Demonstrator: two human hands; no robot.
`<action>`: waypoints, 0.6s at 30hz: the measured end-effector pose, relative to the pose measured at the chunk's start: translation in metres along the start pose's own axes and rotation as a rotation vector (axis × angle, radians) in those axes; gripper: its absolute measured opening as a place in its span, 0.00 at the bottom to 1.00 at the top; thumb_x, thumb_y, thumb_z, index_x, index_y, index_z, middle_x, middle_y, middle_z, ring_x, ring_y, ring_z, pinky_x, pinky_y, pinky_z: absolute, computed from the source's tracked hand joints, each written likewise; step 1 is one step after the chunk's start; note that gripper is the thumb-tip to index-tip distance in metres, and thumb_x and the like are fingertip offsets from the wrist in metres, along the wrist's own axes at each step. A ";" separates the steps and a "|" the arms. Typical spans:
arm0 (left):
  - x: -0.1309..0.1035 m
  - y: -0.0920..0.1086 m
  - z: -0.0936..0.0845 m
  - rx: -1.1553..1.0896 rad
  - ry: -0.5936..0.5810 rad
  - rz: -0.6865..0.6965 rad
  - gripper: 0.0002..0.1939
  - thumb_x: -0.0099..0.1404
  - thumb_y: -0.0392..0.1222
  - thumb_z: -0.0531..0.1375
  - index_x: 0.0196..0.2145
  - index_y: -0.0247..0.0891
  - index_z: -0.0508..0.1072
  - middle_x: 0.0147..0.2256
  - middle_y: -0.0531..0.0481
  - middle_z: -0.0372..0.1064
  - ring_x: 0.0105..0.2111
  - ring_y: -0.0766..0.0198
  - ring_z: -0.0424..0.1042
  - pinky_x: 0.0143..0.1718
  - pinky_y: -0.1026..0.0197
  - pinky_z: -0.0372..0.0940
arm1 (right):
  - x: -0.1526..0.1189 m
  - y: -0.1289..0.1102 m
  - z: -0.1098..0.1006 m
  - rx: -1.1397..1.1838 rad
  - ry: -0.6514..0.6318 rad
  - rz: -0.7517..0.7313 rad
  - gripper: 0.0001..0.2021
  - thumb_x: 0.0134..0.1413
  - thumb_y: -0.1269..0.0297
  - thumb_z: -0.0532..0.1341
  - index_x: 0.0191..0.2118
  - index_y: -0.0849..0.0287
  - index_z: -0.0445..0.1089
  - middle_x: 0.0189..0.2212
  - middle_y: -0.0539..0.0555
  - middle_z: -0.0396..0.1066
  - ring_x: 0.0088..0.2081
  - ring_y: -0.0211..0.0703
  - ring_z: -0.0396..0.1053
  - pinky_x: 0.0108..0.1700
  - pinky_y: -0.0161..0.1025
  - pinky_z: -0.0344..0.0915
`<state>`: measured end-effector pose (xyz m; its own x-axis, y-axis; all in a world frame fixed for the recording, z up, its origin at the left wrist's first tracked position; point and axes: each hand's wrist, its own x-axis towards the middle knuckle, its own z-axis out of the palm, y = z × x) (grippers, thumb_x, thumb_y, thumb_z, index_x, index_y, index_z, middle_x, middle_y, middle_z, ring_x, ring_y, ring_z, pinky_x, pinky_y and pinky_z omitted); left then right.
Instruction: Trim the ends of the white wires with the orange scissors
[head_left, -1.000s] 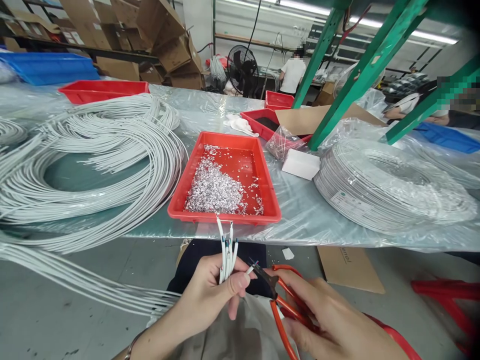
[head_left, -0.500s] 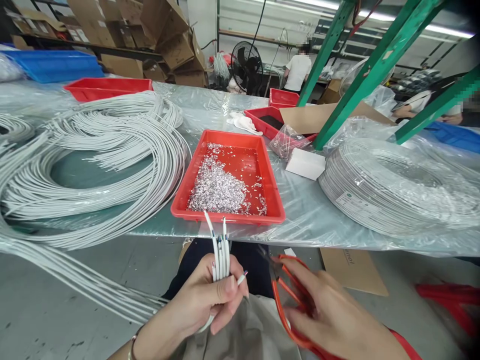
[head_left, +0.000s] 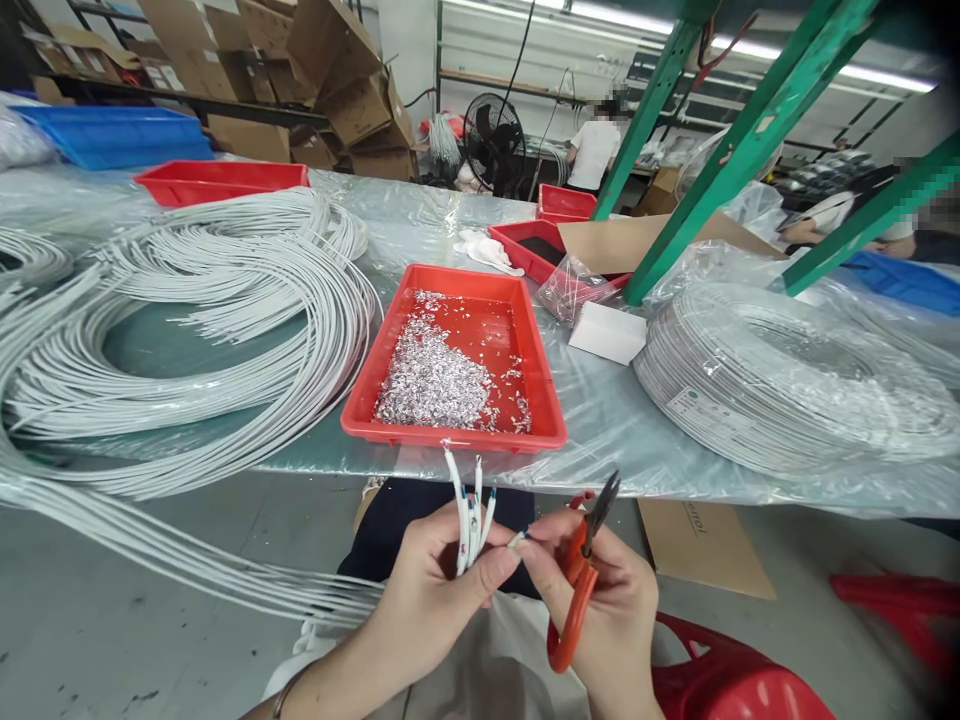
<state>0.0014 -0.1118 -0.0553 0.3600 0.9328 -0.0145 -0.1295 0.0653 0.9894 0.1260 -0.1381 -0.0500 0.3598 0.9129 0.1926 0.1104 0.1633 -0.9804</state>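
My left hand (head_left: 450, 580) is closed around several white cable ends (head_left: 471, 520), whose tips show small coloured wires. One cable end (head_left: 519, 538) points right, between the fingertips of both hands. My right hand (head_left: 600, 590) pinches at that end with thumb and forefinger while also holding orange-handled scissors (head_left: 581, 590), blades up and to the right. Beyond the hands, at the table edge, a red tray (head_left: 551, 400) holds many small silvery pieces (head_left: 435, 385). From my left hand the cables (head_left: 300, 592) trail off to the left.
Large coils of white cable (head_left: 330, 350) cover the left of the table (head_left: 600, 450). On the right lie a wrapped cable coil (head_left: 720, 400) and a white box (head_left: 607, 332). Green posts (head_left: 675, 230) rise behind. A red stool (head_left: 735, 680) stands at lower right.
My right hand has come left to meet my left hand, and the scissors have turned upright within it. The held cable ends have shifted right, with one now between both hands' fingertips.
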 end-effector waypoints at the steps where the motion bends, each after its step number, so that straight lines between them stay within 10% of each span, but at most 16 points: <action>1: 0.000 0.000 0.000 0.050 0.016 0.037 0.07 0.58 0.41 0.60 0.26 0.35 0.74 0.21 0.55 0.58 0.18 0.72 0.58 0.20 0.68 0.54 | 0.000 -0.001 -0.001 -0.025 -0.004 -0.010 0.02 0.41 0.70 0.64 0.23 0.58 0.70 0.15 0.46 0.63 0.17 0.34 0.55 0.18 0.30 0.55; 18: 0.002 -0.011 -0.005 0.418 0.020 0.196 0.08 0.59 0.36 0.58 0.31 0.39 0.78 0.24 0.51 0.64 0.24 0.66 0.63 0.27 0.64 0.59 | 0.020 0.004 -0.029 -0.302 -0.387 -0.094 0.08 0.45 0.72 0.61 0.19 0.60 0.65 0.16 0.46 0.56 0.19 0.35 0.54 0.21 0.32 0.54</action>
<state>-0.0008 -0.1088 -0.0665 0.3470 0.9203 0.1804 0.1914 -0.2578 0.9471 0.1605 -0.1298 -0.0491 -0.0288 0.9806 0.1938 0.4102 0.1884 -0.8923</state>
